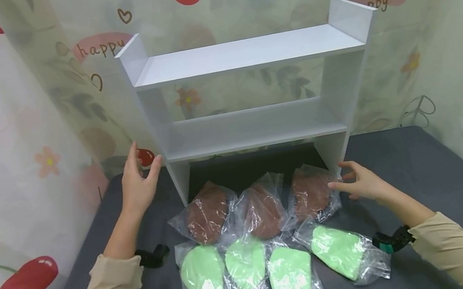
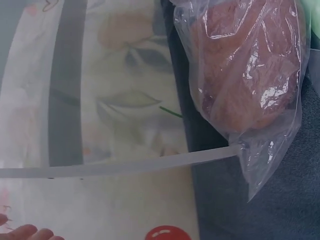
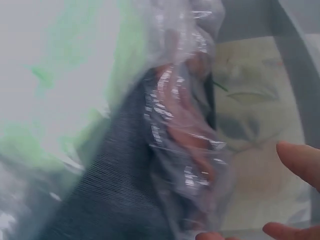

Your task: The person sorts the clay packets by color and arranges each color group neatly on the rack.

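My left hand (image 1: 138, 184) is raised beside the left wall of a white shelf unit (image 1: 256, 127), its thumb and fingers spread and holding nothing. My right hand (image 1: 361, 183) is by the unit's lower right corner, its fingers apart, close to a clear bag with a brown flat piece (image 1: 311, 192); whether it touches the bag I cannot tell. Two more bagged brown pieces, one at the left (image 1: 209, 214) and one in the middle (image 1: 263, 214), lie before the bottom opening. Fingertips (image 2: 30, 232) show at the corner of the left wrist view.
Several bagged light-green pieces (image 1: 290, 272) lie in a row nearer me, the rightmost (image 1: 339, 252) slanted. A dark cloth (image 1: 395, 162) covers the table. Patterned curtains (image 1: 55, 119) hang around it, and a thin cord (image 1: 420, 108) is behind on the right.
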A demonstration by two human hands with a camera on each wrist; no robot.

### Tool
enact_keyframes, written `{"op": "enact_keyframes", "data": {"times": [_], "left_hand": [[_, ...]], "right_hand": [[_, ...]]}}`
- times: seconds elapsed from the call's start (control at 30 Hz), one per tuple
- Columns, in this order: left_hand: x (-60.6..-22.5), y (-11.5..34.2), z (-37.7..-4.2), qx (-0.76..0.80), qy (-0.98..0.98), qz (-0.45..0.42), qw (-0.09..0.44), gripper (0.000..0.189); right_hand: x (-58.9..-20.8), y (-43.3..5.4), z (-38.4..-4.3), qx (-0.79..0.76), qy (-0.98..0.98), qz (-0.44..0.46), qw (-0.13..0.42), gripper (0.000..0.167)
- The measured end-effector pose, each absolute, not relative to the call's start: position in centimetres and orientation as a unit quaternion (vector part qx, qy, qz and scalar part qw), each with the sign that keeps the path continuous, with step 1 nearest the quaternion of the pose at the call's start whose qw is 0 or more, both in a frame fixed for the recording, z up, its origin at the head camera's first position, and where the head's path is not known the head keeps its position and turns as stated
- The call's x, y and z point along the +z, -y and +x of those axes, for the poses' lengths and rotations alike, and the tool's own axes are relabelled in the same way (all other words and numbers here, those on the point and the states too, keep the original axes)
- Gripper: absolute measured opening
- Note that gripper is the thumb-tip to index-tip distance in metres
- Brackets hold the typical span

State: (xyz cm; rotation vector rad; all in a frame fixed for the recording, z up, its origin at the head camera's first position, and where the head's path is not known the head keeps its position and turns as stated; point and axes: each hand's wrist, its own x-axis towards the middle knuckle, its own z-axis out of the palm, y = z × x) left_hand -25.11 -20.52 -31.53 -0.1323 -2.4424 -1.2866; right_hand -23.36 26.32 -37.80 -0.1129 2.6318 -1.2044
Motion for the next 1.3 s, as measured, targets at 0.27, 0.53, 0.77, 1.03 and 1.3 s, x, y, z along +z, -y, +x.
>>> {"op": "enact_keyframes", "data": {"times": [0.27,0.53,0.77,1.03,1.3], "left_hand": [[-32.5,20.6,-26.6,-0.497,0.852,-0.049,0.157,0.068],[-32.9,19.9,-27.4,-0.531,0.831,-0.050,0.160,0.062],[-33.1,19.3,-27.8,-0.555,0.812,-0.042,0.176,0.056],[-32.9,18.6,-27.9,-0.560,0.802,-0.026,0.206,0.052],[-33.1,18.5,-28.2,-0.542,0.810,-0.010,0.222,0.049]], "right_hand": [[-40.1,-25.7,-23.7,-0.454,-0.877,0.006,0.157,0.097],[-41.2,-25.1,-24.1,-0.475,-0.864,0.025,0.162,0.099],[-41.4,-24.5,-24.6,-0.480,-0.861,0.029,0.164,0.098],[-41.8,-23.9,-24.6,-0.488,-0.859,0.023,0.151,0.094],[-42.1,-24.1,-24.8,-0.490,-0.859,0.036,0.141,0.088]]}}
